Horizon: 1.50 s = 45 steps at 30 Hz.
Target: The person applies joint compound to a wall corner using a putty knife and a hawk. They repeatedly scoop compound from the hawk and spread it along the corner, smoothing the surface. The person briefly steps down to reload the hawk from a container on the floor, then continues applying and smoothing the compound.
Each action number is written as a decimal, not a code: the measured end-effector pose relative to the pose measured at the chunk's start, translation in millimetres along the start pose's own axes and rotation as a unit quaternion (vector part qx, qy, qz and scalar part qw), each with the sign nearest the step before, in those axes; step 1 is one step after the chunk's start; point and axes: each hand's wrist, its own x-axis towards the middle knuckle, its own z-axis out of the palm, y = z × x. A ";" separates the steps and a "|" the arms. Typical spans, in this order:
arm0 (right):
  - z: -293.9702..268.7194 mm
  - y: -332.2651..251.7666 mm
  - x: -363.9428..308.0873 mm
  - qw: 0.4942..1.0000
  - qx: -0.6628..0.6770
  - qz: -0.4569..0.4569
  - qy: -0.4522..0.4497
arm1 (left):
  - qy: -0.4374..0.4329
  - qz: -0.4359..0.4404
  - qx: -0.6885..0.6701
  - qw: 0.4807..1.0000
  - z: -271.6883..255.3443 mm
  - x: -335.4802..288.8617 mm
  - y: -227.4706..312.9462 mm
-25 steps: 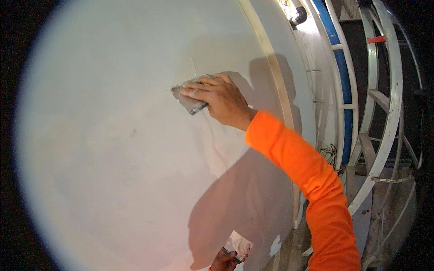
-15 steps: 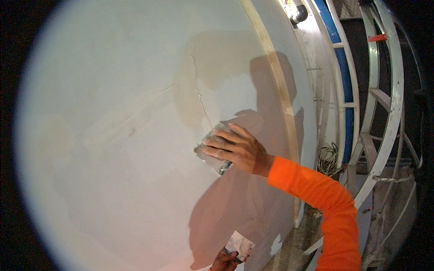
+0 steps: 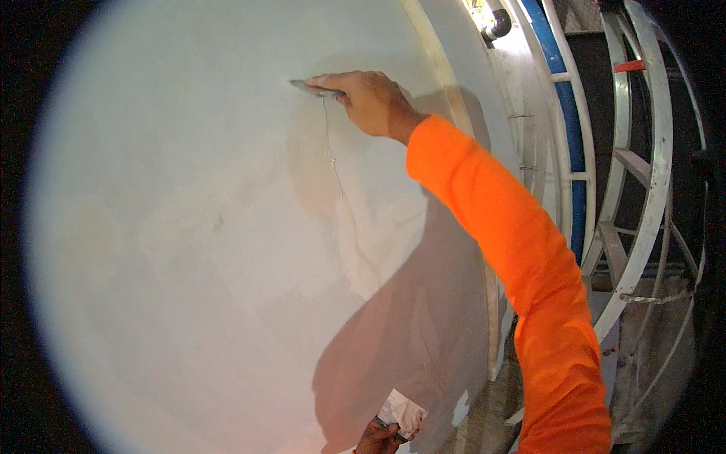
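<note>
My right hand [image 3: 374,104] is closed on a putty knife [image 3: 310,88], its thin blade seen nearly edge-on against the pale wall [image 3: 204,310]. The blade lies at the top of a thin vertical crack [image 3: 333,155], which runs down through a beige patch. Below the crack's lower end, a fresh smeared streak shows on the wall. Low in the view, my left hand [image 3: 377,438] grips a second, square-bladed putty knife [image 3: 401,409] by its base. Pale paste appears smeared on that blade. My right arm's orange sleeve crosses the wall; its shadow falls beside it.
A beige vertical strip [image 3: 436,57] runs along the wall on the right. Beyond it stand a blue panel with white rails [image 3: 572,113] and an aluminium ladder [image 3: 656,174]. A black pipe elbow [image 3: 497,26] juts out at the upper right.
My right hand has moved up along the crack with the putty knife, which was pressed flat lower down and is now tilted edge-on. My left hand has stayed nearly still.
</note>
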 end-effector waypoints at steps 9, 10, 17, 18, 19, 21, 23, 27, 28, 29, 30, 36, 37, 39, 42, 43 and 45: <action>37.8 -14.9 -87.7 0.993 -0.024 -0.099 0.057 | 0.027 -0.027 0.049 0.998 -14.4 3.1 1.0; 41.8 -18.3 -98.0 0.992 -0.032 -0.101 0.071 | 0.044 -0.032 0.060 0.997 -16.1 2.7 1.2; 78.1 -38.6 -173.0 0.996 -0.013 -0.063 0.063 | 0.056 -0.019 0.046 0.997 -21.6 3.1 -2.3; 84.3 -41.4 -186.7 0.997 -0.011 -0.052 0.056 | 0.058 -0.017 0.044 0.997 -21.9 2.8 -2.5; 90.9 -44.3 -200.4 0.998 -0.010 -0.041 0.048 | 0.060 -0.015 0.041 0.997 -22.8 2.6 -2.6; 99.8 -52.6 -226.6 0.998 0.013 -0.044 0.047 | 0.062 -0.016 0.051 0.997 -24.5 1.8 -1.6; 96.2 -67.7 -257.3 1.000 0.018 -0.012 0.004 | 0.060 -0.023 0.048 0.997 -25.4 0.9 -0.9; 59.7 -84.4 -262.0 0.999 0.019 -0.018 -0.026 | 0.039 -0.033 -0.009 0.999 -21.0 -0.9 -3.4; 48.2 -68.8 -235.6 0.999 0.045 -0.006 0.008 | 0.027 -0.031 -0.032 0.999 -18.7 1.4 -5.8; 35.8 -53.8 -205.1 0.996 0.075 0.009 0.039 | 0.031 -0.024 -0.029 0.999 -16.6 1.0 -8.4; 28.4 -34.2 -165.5 0.995 0.058 0.033 0.069 | 0.040 -0.017 -0.025 0.999 -14.7 -0.4 -9.2; 5.7 37.0 29.2 0.982 -0.029 0.177 0.065 | -0.032 -0.017 -0.043 0.998 -12.9 6.6 -9.1; 5.1 34.8 36.9 0.984 -0.026 0.168 0.057 | -0.063 -0.012 -0.068 0.996 -13.7 6.5 -9.2; 3.8 20.8 33.3 0.987 -0.027 0.151 0.040 | -0.027 0.006 -0.048 0.998 -14.5 3.9 -12.6; 11.3 -6.4 10.8 0.996 -0.026 0.088 0.023 | 0.015 0.006 -0.015 1.000 -19.3 1.3 -17.9; 14.7 -13.7 2.4 0.998 -0.025 0.057 0.022 | 0.027 0.001 -0.003 1.000 -22.0 2.4 -19.4; 21.8 -27.5 -22.7 0.995 0.025 -0.069 0.062 | 0.023 -0.025 0.008 0.999 -29.4 3.4 -19.0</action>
